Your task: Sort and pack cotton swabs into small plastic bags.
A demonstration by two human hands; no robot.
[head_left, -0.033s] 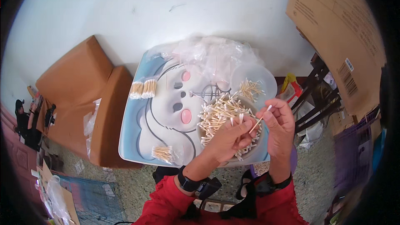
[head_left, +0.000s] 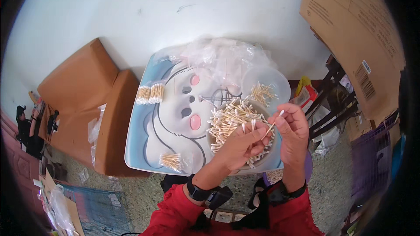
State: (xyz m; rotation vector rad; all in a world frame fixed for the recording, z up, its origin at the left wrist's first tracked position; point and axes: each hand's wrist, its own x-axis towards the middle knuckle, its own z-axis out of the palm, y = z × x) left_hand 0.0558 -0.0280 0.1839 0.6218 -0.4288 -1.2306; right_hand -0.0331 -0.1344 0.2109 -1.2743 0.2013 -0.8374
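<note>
Over a round bowl (head_left: 210, 142) heaped with loose cotton swabs (head_left: 227, 124), my left hand (head_left: 240, 146) pinches a few cotton swabs, their white tips (head_left: 253, 124) poking up past the fingers. Close beside it, my right hand (head_left: 294, 137) grips one cotton swab (head_left: 271, 127) between thumb and fingers. That swab slants down toward the left fingertips; whether they touch it I cannot tell. Behind the bowl, a translucent round tub (head_left: 280, 81) holds a smaller pile of swabs (head_left: 262, 92).
Packed swab bundles (head_left: 150, 93) lie at the table's left, and another bagged bundle (head_left: 170, 161) near its front edge. Clear plastic bags (head_left: 214, 59) cover the back of the table (head_left: 135, 148). A brown sofa (head_left: 83, 100) stands left, a large cardboard box (head_left: 350, 39) right, a purple basin (head_left: 308, 168) below.
</note>
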